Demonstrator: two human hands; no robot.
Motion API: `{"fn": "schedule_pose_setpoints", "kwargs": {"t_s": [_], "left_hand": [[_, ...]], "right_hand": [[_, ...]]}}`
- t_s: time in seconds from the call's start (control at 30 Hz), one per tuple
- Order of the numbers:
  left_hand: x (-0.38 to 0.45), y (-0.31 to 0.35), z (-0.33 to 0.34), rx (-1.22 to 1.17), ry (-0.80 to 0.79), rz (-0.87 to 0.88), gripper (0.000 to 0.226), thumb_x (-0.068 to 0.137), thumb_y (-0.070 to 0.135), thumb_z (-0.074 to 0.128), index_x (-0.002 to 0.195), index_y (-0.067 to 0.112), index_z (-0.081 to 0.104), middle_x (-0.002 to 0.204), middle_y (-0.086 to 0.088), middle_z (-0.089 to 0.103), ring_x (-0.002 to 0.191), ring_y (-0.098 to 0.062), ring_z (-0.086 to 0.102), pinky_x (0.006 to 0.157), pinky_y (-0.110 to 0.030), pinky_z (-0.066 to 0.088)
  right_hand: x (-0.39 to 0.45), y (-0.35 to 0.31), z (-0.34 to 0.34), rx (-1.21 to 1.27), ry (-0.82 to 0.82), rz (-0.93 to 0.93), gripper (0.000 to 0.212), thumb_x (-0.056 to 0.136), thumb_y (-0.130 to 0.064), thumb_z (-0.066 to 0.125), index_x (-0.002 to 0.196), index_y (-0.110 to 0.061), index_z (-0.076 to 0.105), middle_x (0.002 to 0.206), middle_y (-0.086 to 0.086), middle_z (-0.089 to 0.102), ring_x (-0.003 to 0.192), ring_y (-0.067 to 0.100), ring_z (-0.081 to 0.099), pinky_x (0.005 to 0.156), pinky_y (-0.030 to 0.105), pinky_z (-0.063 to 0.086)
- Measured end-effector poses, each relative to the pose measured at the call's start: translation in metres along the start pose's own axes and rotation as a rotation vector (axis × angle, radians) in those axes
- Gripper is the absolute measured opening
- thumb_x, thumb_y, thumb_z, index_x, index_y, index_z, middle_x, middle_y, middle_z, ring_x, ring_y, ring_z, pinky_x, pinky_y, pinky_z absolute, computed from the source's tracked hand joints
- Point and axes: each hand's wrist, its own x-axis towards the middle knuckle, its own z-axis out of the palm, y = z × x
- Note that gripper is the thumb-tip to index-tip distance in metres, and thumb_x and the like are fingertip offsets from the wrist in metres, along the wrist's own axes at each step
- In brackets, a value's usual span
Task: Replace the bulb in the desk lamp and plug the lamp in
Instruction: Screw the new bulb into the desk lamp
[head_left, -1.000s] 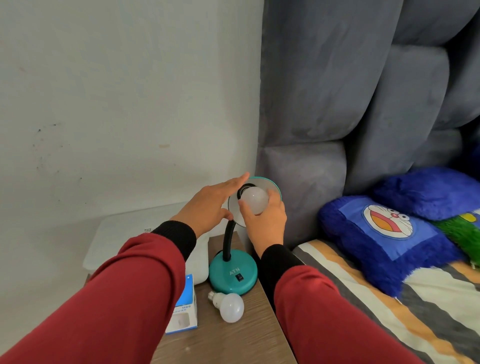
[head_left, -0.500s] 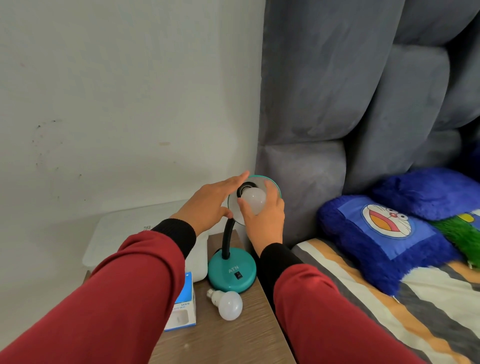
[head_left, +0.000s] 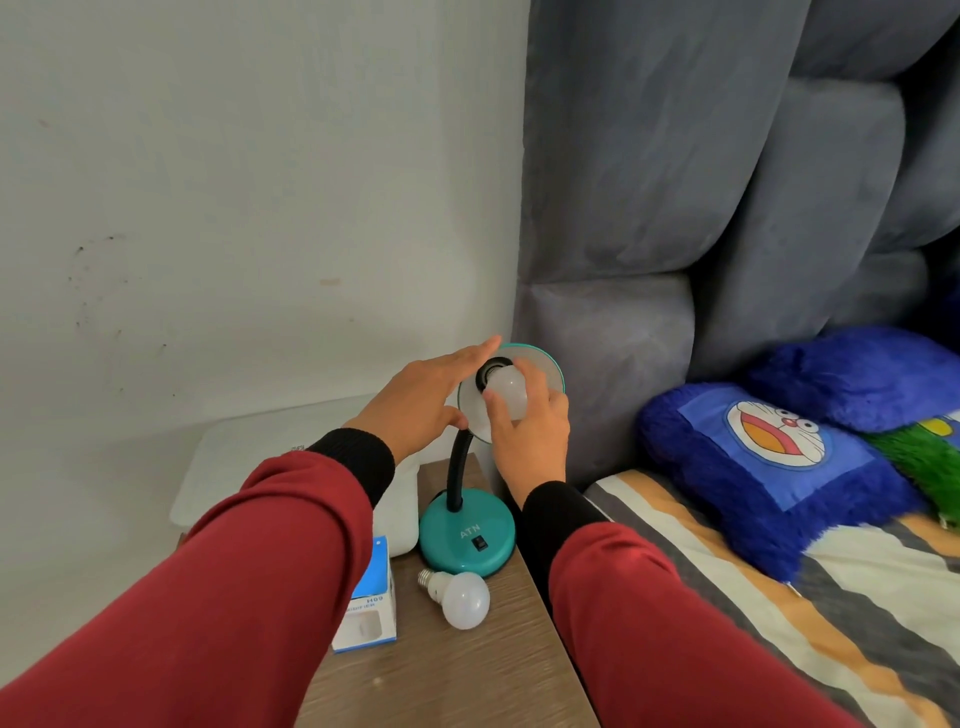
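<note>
The bulb (head_left: 506, 397) in the lamp's shade (head_left: 540, 366) is likely light, smooth and breakable, best turned by its round frosted dome, where the right hand (head_left: 530, 431) grasps it. The left hand (head_left: 423, 402) rests flat and released against the shade, steadying it. Below the shade, a spare bulb (head_left: 462, 597) lies on the desk (head_left: 467, 670) by the teal base (head_left: 467, 535).

The lamp base (head_left: 466, 540) is showing teal with a black neck (head_left: 458, 467) — both bulbs, one in the shade (head_left: 508, 397) and one on the wood-grain table (head_left: 462, 600), are looking frosted white. Red sleeves (head_left: 249, 571) are ending in black cuffs, the bedsheet (head_left: 779, 623) is running in grey, cream and orange stripes — the pillow (head_left: 769, 467) is showing blue.
</note>
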Motion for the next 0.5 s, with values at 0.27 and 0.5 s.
{"fn": "schedule_pose_setpoints", "kwargs": {"t_s": [0.27, 0.5], "left_hand": [[-0.0008, -0.0012, 0.0016, -0.011, 0.011, -0.005, 0.096, 0.082, 0.002, 0.068, 0.148, 0.041, 0.009, 0.155, 0.01, 0.027, 0.14, -0.012, 0.033, 0.108, -0.017, 0.025], [-0.0001, -0.0005, 0.0025, 0.011, 0.015, 0.0, 0.095, 0.083, 0.004, 0.067, 0.148, 0.04, 0.009, 0.155, 0.008, 0.027, 0.14, -0.014, 0.034, 0.111, -0.022, 0.027]], "right_hand": [[0.0029, 0.0041, 0.0004, 0.037, 0.042, 0.101, 0.061, 0.086, -0.036, 0.064, 0.138, -0.018, 0.036, 0.131, 0.013, 0.052, 0.119, 0.026, 0.052, 0.096, 0.03, 0.044], [0.0025, 0.0053, -0.0002, 0.011, -0.014, 0.0, 0.053, 0.087, -0.023, 0.063, 0.135, -0.029, 0.043, 0.137, 0.008, 0.037, 0.101, 0.01, 0.046, 0.075, -0.005, 0.031]]}}
